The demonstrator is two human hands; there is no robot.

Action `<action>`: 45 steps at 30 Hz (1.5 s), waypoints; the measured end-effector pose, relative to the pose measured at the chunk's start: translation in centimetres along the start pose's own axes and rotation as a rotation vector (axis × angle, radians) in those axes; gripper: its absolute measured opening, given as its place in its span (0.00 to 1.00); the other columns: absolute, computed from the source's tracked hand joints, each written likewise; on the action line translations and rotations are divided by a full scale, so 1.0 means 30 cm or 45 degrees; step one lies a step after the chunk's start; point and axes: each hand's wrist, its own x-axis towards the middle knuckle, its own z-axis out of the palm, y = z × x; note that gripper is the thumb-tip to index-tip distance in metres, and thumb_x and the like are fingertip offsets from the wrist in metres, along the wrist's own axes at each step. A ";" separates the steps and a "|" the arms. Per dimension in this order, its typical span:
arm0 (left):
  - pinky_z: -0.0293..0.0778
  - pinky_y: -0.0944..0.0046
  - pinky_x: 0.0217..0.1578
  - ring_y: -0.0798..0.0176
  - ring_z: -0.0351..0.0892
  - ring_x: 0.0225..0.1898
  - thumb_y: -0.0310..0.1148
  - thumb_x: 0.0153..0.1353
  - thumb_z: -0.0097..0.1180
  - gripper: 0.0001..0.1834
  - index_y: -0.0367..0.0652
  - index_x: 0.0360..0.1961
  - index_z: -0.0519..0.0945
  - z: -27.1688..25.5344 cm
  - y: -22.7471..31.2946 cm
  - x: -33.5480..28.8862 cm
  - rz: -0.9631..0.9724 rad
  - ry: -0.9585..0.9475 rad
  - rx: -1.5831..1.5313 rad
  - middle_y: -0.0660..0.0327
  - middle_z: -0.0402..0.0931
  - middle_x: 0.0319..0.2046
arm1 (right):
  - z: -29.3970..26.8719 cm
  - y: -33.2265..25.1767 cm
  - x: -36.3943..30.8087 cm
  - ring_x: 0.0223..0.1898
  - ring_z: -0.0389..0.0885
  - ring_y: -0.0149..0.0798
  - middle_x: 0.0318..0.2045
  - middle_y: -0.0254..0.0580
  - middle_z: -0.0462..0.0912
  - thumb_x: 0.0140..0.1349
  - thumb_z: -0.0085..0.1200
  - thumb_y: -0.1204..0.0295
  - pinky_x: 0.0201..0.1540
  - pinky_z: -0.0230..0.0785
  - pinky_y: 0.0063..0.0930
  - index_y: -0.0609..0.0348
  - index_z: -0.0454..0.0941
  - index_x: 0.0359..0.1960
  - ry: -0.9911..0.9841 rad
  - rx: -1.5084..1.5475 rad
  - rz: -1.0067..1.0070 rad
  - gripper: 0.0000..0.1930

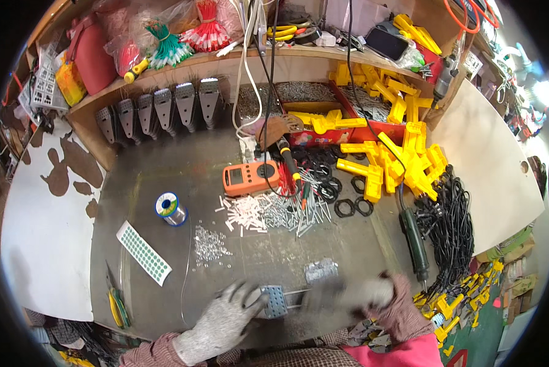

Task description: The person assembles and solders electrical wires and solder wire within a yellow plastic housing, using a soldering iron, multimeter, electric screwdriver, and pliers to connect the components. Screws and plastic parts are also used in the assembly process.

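My left hand (222,318), in a light grey glove, is at the table's front edge with its fingers closed against the left side of a small blue-grey block (274,301) with a dotted face. Thin pale rods (296,294) run from the block toward my right hand (351,296). That gloved hand is smeared by motion, so its fingers and anything in them cannot be made out. Just beyond it sits a small, clear, shiny piece (321,270). A scatter of tiny clear bits (209,246) lies farther off, beyond my left hand.
Pliers (116,306), a dotted sticker sheet (144,253) and a solder spool (171,209) lie left. An orange multimeter (250,178), white sleeves (247,212) and screws (302,202) are mid-table. Yellow plastic parts (409,162), a dark green powered screwdriver (414,244) and black cables (451,226) crowd the right.
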 end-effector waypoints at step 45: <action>0.66 0.44 0.53 0.48 0.72 0.50 0.46 0.52 0.65 0.27 0.46 0.50 0.76 0.233 0.121 0.208 0.059 0.574 -0.119 0.54 0.71 0.49 | -0.832 -0.284 -0.264 0.39 0.83 0.54 0.35 0.55 0.83 0.57 0.54 0.75 0.42 0.75 0.45 0.57 0.80 0.40 2.482 -1.847 -0.177 0.09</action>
